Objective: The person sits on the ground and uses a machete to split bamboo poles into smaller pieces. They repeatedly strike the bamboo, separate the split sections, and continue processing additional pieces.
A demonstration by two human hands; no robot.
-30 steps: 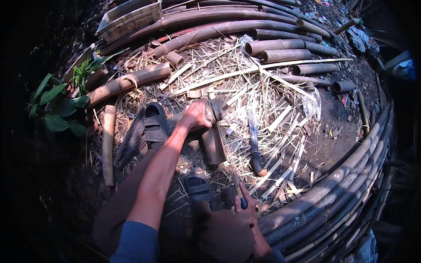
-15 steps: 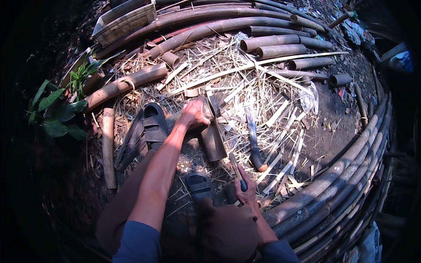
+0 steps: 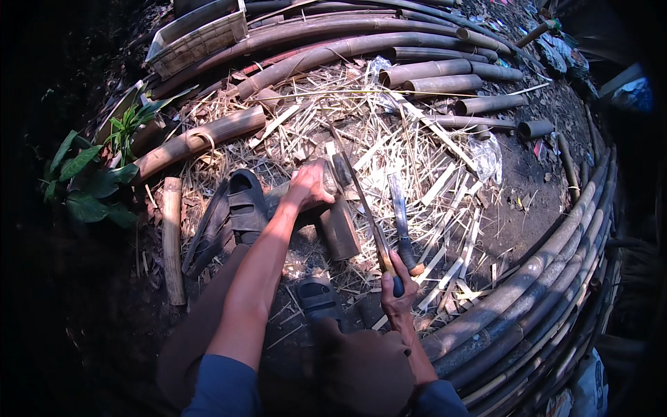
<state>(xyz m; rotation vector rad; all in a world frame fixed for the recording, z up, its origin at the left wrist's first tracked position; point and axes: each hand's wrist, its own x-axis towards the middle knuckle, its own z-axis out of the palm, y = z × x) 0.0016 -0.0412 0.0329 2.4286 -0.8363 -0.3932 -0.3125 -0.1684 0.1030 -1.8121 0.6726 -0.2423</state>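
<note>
My left hand is closed over the upper part of a short dark bamboo tube, which slants down toward me. In my right hand is the handle of a long, narrow-bladed handsaw. Its blade points away from me, along the right side of the tube; whether it touches the bamboo I cannot tell. A short dark blade-like piece stands just beyond my left fingers. To the right of the saw, a long knife with a dark handle lies on the shavings.
Pale bamboo strips litter the ground. Long bamboo poles curve along the right, and more poles lie at the back beside a crate. Sandals show near my legs; a leafy plant grows at left.
The saw has moved up and away from the tube's near right edge, its blade now extending farther forward. My right hand has shifted slightly. My left hand stays on the bamboo.
</note>
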